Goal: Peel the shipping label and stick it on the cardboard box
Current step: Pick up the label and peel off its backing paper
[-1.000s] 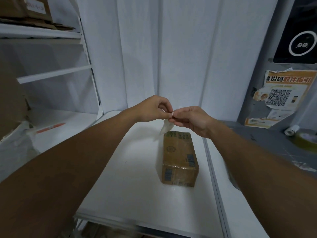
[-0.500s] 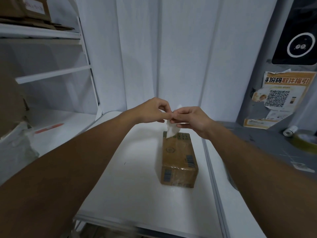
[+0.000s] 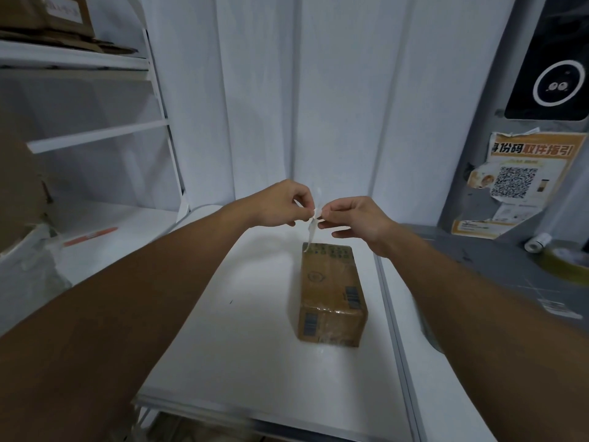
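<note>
A small brown cardboard box point(image 3: 331, 291) with printed barcodes lies on the white table point(image 3: 242, 346), its long side pointing away from me. Above its far end my left hand point(image 3: 280, 204) and my right hand point(image 3: 357, 218) meet fingertip to fingertip. Both pinch a thin white shipping label point(image 3: 311, 229), which is seen almost edge-on. One strip of it hangs down toward the box's far left corner, and a faint part sticks up between the hands. Whether label and backing have come apart I cannot tell.
White shelves point(image 3: 95, 135) stand at the left with cardboard boxes point(image 3: 47, 17) on top and an orange pen point(image 3: 90, 236) lower down. At the right, a grey counter point(image 3: 497, 266) carries a tape roll point(image 3: 570, 260) and a small white roll point(image 3: 537, 242). A QR poster point(image 3: 522, 183) hangs behind.
The hands have drawn slightly apart at the fingertips. The label has turned more edge-on and now hangs lower, as a thin strip toward the box's far corner.
</note>
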